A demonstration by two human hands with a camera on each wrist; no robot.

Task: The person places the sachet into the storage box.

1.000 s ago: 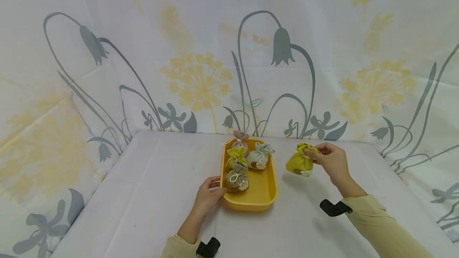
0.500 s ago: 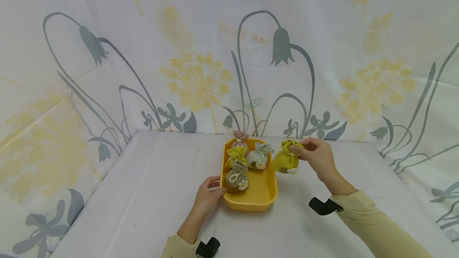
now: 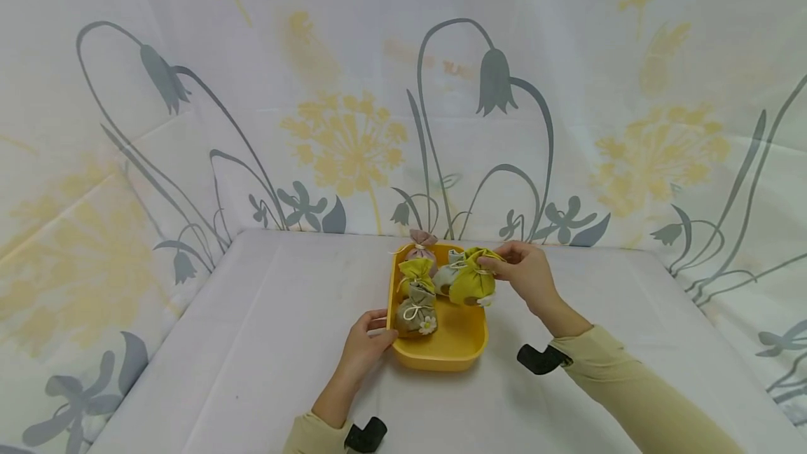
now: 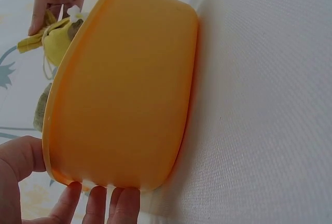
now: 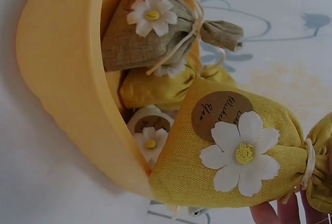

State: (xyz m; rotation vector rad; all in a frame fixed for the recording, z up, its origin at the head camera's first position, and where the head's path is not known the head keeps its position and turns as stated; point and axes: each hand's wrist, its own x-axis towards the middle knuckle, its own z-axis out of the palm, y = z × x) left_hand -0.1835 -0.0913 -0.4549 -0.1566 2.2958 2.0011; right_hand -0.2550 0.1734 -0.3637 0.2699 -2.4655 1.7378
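Note:
My right hand (image 3: 526, 277) pinches the tied neck of a yellow-green drawstring pouch (image 3: 471, 280), holding it over the right side of a yellow plastic tub (image 3: 457, 350). In the right wrist view, this pouch (image 5: 280, 130) shows a white flower and a round brown label. My left hand (image 3: 364, 345) grips the tub's left rim near its front corner, thumb at the rim and fingers against the outer wall. Inside the tub sit a grey-brown pouch (image 3: 412, 317), another yellow-green pouch (image 3: 414, 273), a pink pouch (image 3: 421, 251) and a pale grey-green pouch (image 3: 444, 279), partly hidden by the held one.
The tub stands on a white-covered table (image 3: 290, 300). Behind it rises a white cloth backdrop (image 3: 378, 40) printed with grey and yellow flowers. A black strap piece (image 3: 542, 359) sticks out from the right wrist, and another black piece (image 3: 367, 435) from the left.
My right hand has carried the yellow-green pouch leftward, from beside the tub to over its right side, now covering part of the pale pouch. The left hand and tub have stayed put.

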